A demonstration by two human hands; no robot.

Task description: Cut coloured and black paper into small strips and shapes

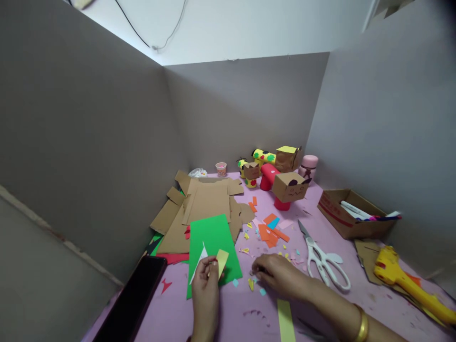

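Note:
My left hand [205, 289] pinches a small pale yellow paper piece [222, 261] together with a white paper scrap [199, 261], held above a green paper sheet [213, 247]. My right hand [281, 274] rests fingers-down on the pink table [245, 313], its fingertips closed on tiny paper scraps [253, 281] beside the green sheet. A gold bangle [362, 325] is on the right wrist.
White scissors [322, 259] lie right of my right hand. A yellow glue gun [406, 280], a cardboard box of pens [352, 213], flattened cardboard [203, 204], cardboard animal figures [285, 183], orange scraps [270, 232], a yellow strip [285, 320] and a black phone [133, 299] surround them. Grey partitions enclose the table.

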